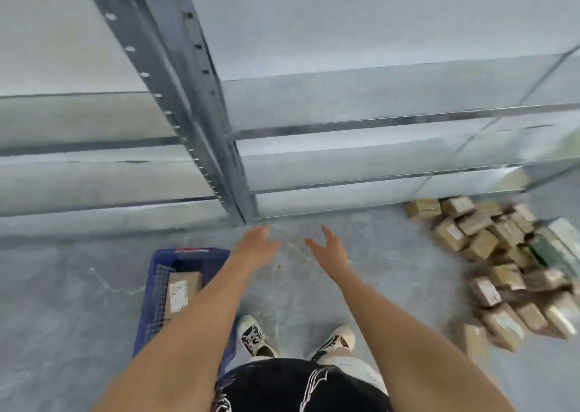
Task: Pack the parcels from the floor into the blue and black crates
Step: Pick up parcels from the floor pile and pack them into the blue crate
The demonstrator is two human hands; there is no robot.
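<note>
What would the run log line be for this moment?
left hand: open, empty | right hand: open, empty | blue crate: one parcel inside | parcel pile: floor, right

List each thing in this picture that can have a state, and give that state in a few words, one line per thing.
left hand: open, holding nothing
right hand: open, holding nothing
blue crate: on the floor, one parcel inside
parcel in crate: lying flat, label up
parcel pile: loose heap on the floor, unpacked
metal shelves: nothing visible on them
</note>
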